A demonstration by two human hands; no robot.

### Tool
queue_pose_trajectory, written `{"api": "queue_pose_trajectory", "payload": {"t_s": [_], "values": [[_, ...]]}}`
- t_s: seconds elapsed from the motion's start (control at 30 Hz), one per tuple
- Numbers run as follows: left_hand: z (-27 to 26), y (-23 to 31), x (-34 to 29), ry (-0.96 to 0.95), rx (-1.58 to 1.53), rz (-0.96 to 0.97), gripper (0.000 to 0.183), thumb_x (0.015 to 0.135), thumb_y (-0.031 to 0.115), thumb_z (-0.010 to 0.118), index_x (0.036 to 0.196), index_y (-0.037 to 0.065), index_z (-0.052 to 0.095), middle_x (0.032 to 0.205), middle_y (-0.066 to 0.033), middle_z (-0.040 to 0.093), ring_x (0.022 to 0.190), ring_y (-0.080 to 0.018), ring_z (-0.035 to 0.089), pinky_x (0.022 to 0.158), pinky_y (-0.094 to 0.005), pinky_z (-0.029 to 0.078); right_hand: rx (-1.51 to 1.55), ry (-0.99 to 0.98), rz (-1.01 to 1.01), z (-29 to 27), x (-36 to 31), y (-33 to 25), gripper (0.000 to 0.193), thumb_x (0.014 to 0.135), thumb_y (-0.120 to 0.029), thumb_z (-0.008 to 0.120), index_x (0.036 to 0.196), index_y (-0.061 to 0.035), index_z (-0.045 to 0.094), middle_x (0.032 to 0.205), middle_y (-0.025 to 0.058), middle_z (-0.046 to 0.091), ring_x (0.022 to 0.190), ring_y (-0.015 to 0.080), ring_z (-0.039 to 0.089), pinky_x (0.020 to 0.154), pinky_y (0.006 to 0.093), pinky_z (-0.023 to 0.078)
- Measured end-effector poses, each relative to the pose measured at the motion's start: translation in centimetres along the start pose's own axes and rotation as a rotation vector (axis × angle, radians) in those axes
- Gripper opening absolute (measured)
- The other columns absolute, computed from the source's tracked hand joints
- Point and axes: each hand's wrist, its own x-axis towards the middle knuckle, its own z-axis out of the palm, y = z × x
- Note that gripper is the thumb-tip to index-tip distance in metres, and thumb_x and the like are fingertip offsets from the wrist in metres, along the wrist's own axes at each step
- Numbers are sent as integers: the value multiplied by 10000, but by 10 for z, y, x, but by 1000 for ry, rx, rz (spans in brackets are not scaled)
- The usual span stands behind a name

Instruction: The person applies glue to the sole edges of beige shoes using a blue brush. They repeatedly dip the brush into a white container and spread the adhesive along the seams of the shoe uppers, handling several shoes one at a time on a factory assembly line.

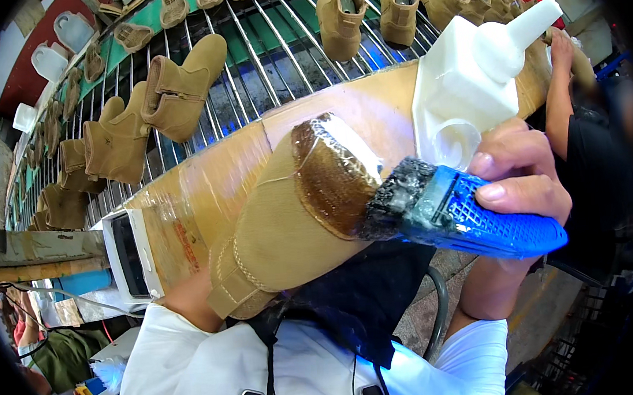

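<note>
A tan boot (pixel 281 222) is tilted up in front of me, its toe toward the upper right. Its toe section (pixel 323 186) is dark brown and glossy, with a wet white streak along the edge. My left forearm (pixel 195 301) runs up behind the boot and bears it; the left hand itself is hidden by the boot. In my right hand (pixel 524 175) is a brush with a blue handle (pixel 509 224), gripped between thumb and fingers. Its black bristles (pixel 390 203), smeared with white, press on the toe. Behind the right hand stands a white squeeze bottle (pixel 462 77) with a long spout.
A cardboard-covered ledge (pixel 204 161) lies before me, with a white-framed device (pixel 131 254) at its left. Beyond it, a metal-rod rack (pixel 255 48) carries several tan boots (pixel 184 86) and shoe soles (pixel 133 36). Another person's arm (pixel 559 81) reaches in at the right.
</note>
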Motion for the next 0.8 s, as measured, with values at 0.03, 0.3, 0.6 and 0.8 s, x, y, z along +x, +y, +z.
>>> {"api": "queue_pose_trajectory", "payload": {"t_s": [0.03, 0.3, 0.6, 0.8], "values": [[1, 0, 0, 17, 43, 38, 470, 938, 283, 483, 1333, 31, 445, 1253, -159, 566, 1109, -286, 582, 959, -406, 470, 35, -5, 8, 2, 1, 1, 154, 682, -187, 731, 827, -137, 721, 833, 59, 631, 739, 168, 596, 694, 271, 466], [-9, 1, -27, 87, 227, 185, 471, 936, 270, 494, 1335, 25, 437, 1245, -160, 570, 1103, -287, 586, 957, -410, 473, 213, -70, 2, 1, -12, 26, 258, 826, -265, 617, 878, -31, 711, 833, 118, 622, 747, 203, 601, 689, 285, 456], [-8, 10, -18, 107, 209, 188, 473, 935, 256, 507, 1336, 18, 429, 1237, -161, 575, 1095, -288, 592, 954, -415, 477, 252, -15, 80, -3, -22, 25, 268, 848, -234, 634, 929, 17, 686, 914, 152, 622, 824, 244, 602, 746, 303, 460], [-26, -21, -19, 182, -733, -297, 471, 930, 253, 524, 1327, 16, 436, 1232, -163, 575, 1096, -293, 589, 960, -423, 471, 190, 440, 443, -11, -48, 30, 244, 734, -48, 721, 950, 42, 652, 958, 132, 622, 901, 217, 582, 849, 297, 434]]}}
